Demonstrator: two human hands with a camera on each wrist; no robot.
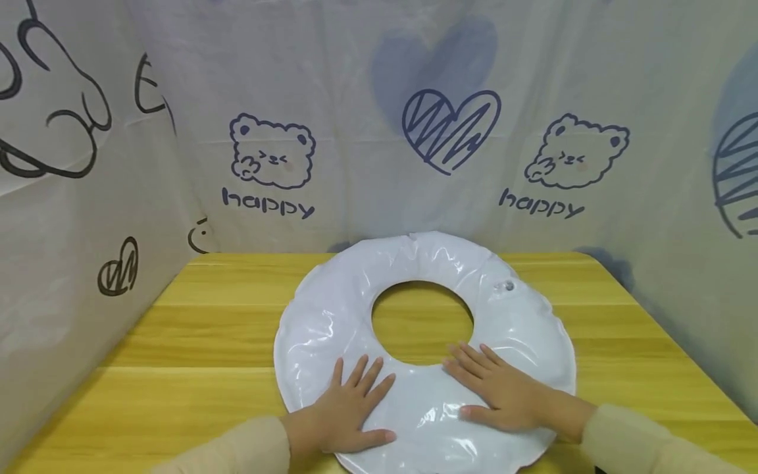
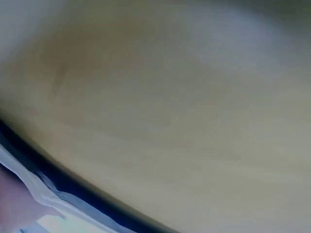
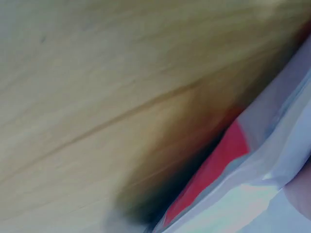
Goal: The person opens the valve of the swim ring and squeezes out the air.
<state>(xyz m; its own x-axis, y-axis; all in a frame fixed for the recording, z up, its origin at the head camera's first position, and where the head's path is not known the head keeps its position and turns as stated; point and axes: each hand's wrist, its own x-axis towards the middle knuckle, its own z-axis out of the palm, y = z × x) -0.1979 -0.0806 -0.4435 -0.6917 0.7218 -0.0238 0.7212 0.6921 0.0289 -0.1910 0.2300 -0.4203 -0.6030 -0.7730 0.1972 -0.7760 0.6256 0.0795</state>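
A white, shiny inflatable swim ring (image 1: 322, 316) lies flat on the table, puffed up with some creases, and the wood shows through its round hole. On its near left part rests my left hand (image 1: 346, 411), fingers straight and spread. My right hand (image 1: 503, 393) lies on the near right part, its fingers extended toward the hole's edge. A small clear valve (image 1: 508, 286) sits on the ring's far right. From the left wrist, the ring's edge (image 2: 43, 189) shows dark blue on its lower side. The right wrist view shows a red patch (image 3: 214, 170) under the rim.
The yellow wood-grain table (image 1: 195, 329) extends to both sides of the ring. Behind it hangs a pale cloth (image 1: 355, 171) printed with hearts, bears and the word "happy", and similar cloth covers the left and right sides.
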